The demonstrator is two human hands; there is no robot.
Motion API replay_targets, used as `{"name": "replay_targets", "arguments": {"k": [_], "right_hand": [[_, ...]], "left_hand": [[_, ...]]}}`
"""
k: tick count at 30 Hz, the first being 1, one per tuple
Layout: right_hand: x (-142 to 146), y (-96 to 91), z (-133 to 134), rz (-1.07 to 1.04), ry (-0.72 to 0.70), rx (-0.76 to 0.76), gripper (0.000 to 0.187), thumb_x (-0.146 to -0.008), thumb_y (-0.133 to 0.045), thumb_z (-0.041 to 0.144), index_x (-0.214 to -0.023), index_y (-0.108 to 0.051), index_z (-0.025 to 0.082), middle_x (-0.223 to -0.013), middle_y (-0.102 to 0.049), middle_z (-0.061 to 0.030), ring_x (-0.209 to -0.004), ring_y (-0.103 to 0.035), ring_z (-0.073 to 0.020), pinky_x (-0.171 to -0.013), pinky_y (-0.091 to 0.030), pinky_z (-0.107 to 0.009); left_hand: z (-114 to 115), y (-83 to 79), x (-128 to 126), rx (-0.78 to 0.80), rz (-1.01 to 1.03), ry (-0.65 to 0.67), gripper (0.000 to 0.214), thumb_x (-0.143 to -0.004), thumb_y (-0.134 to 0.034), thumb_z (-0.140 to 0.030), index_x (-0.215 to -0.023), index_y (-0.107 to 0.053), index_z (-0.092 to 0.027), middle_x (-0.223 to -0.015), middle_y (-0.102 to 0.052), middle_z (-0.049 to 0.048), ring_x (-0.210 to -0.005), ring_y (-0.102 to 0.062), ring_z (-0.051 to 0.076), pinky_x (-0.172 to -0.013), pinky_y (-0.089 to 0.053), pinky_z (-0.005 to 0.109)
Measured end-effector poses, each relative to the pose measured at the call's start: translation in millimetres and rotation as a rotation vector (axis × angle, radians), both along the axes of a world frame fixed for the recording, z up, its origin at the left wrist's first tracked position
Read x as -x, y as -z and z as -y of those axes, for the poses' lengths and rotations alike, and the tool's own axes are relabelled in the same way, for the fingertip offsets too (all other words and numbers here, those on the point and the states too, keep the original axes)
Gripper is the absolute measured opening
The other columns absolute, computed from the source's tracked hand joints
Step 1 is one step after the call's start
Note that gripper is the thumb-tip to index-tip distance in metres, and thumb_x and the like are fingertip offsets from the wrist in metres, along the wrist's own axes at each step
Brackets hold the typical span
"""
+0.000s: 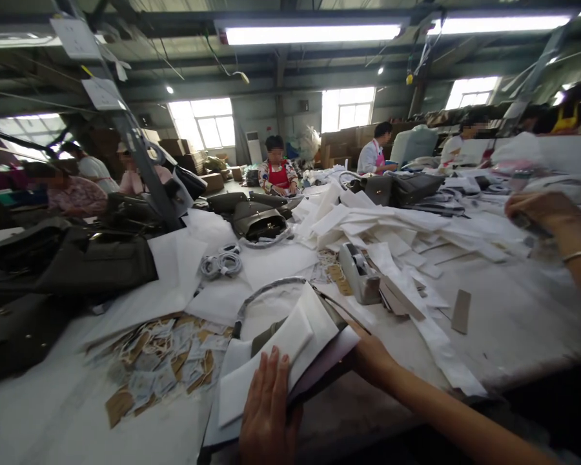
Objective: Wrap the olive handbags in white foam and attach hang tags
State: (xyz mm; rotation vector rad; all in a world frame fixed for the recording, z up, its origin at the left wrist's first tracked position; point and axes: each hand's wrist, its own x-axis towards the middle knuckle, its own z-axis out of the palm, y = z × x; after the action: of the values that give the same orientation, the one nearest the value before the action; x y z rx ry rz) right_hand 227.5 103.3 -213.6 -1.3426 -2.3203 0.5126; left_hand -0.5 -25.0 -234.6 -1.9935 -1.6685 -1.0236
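A dark olive handbag (266,336) lies in front of me, wrapped in white sheets (290,342), its paper-wrapped handle (266,290) arching behind. My left hand (267,413) lies flat on the white sheets with its fingers stretched out and together. My right hand (370,356) grips the bag's right edge, its fingertips tucked out of sight under the sheets. The bag sits near the front edge of the white table (513,323).
A tape dispenser (358,274) stands just behind the bag, loose tags (159,365) lie to the left, dark handbags (77,265) at far left, piled white sheets (416,226) at back right. A braceleted hand (545,210) reaches in from the right. Several people work further back.
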Motion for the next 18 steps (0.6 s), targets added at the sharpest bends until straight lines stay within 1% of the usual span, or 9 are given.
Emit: {"name": "replay_targets", "arguments": {"k": [2,3,5,7,10,12,14,16,18], "right_hand": [[-5.7,6.3,18.1,0.062,0.013,-0.004,0.023,-0.087,-0.059,0.025,-0.105,-0.071,0.019,-0.113,-0.069,-0.0133,-0.108,-0.061,-0.0315,-0.095,-0.050,-0.045],[-7.4,9.1,25.5,0.089,0.020,-0.007,0.020,-0.086,-0.062,0.029,-0.101,-0.071,0.020,-0.109,-0.070,-0.0126,-0.106,-0.062,-0.0312,-0.093,-0.051,-0.045],[-9.0,14.2,36.4,0.135,0.022,-0.024,0.023,-0.083,-0.067,0.029,-0.104,-0.071,0.020,-0.110,-0.070,-0.0123,-0.106,-0.061,-0.0314,-0.093,-0.050,-0.046],[-9.5,18.9,42.4,0.134,-0.010,-0.035,0.031,-0.081,-0.069,0.024,-0.112,-0.069,0.022,-0.115,-0.069,-0.0114,-0.108,-0.061,-0.0310,-0.093,-0.050,-0.045],[-10.8,23.5,43.3,0.037,-0.036,-0.065,0.027,-0.090,-0.060,0.024,-0.115,-0.068,0.024,-0.114,-0.070,-0.0086,-0.105,-0.062,-0.0272,-0.093,-0.051,-0.042],[-12.1,23.0,36.8,-0.054,0.003,-0.091,0.025,-0.095,-0.054,0.026,-0.115,-0.068,0.024,-0.113,-0.071,-0.0080,-0.104,-0.063,-0.0250,-0.093,-0.050,-0.039],[-12.8,19.9,22.4,-0.115,0.087,-0.079,0.029,-0.095,-0.054,0.027,-0.121,-0.066,0.023,-0.111,-0.072,-0.0079,-0.100,-0.066,-0.0234,-0.091,-0.050,-0.036],[-12.1,15.9,0.0,-0.118,0.191,0.018,0.045,-0.094,-0.057,0.030,-0.137,-0.055,0.021,-0.100,-0.074,-0.0071,-0.090,-0.068,-0.0227,-0.084,-0.051,-0.033],[-9.9,13.3,-27.7,-0.099,0.263,0.156,0.065,-0.094,-0.057,0.037,-0.151,-0.036,0.016,-0.082,-0.075,-0.0038,-0.075,-0.070,-0.0220,-0.073,-0.051,-0.031]], "left_hand": [[-0.3,-2.2,1.3,-0.002,-0.014,-0.007,0.066,-0.091,-0.054,-0.015,-0.154,-0.032,-0.018,-0.152,-0.046,0.0083,-0.144,-0.038,0.024,-0.118,-0.031,0.035],[-0.5,-3.4,2.4,0.002,-0.017,-0.013,0.066,-0.091,-0.054,-0.015,-0.153,-0.032,-0.018,-0.152,-0.047,0.0084,-0.143,-0.039,0.024,-0.117,-0.032,0.035],[-0.7,-6.3,5.3,0.014,-0.003,-0.027,0.067,-0.091,-0.055,-0.016,-0.154,-0.031,-0.019,-0.152,-0.047,0.0082,-0.142,-0.040,0.024,-0.116,-0.034,0.035],[-1.2,-9.7,8.4,0.018,0.040,-0.044,0.068,-0.092,-0.056,-0.018,-0.154,-0.030,-0.020,-0.152,-0.047,0.0081,-0.141,-0.042,0.024,-0.114,-0.036,0.036],[-1.8,-15.8,12.3,0.028,0.123,-0.085,0.071,-0.092,-0.058,-0.023,-0.156,-0.025,-0.024,-0.153,-0.045,0.0078,-0.139,-0.046,0.025,-0.112,-0.040,0.038],[-1.6,-20.4,13.5,0.046,0.167,-0.114,0.074,-0.092,-0.059,-0.026,-0.156,-0.023,-0.026,-0.152,-0.047,0.0072,-0.136,-0.049,0.026,-0.109,-0.043,0.038],[-0.5,-25.6,14.4,0.075,0.211,-0.155,0.074,-0.092,-0.059,-0.030,-0.156,-0.022,-0.029,-0.150,-0.050,0.0069,-0.133,-0.052,0.027,-0.106,-0.046,0.039],[1.1,-31.4,16.8,0.121,0.270,-0.237,0.071,-0.092,-0.059,-0.035,-0.155,-0.027,-0.029,-0.146,-0.054,0.0081,-0.128,-0.057,0.028,-0.101,-0.050,0.039],[3.0,-38.5,22.1,0.211,0.341,-0.378,0.068,-0.090,-0.059,-0.043,-0.150,-0.035,-0.025,-0.136,-0.062,0.0114,-0.117,-0.064,0.031,-0.091,-0.054,0.041]]}}
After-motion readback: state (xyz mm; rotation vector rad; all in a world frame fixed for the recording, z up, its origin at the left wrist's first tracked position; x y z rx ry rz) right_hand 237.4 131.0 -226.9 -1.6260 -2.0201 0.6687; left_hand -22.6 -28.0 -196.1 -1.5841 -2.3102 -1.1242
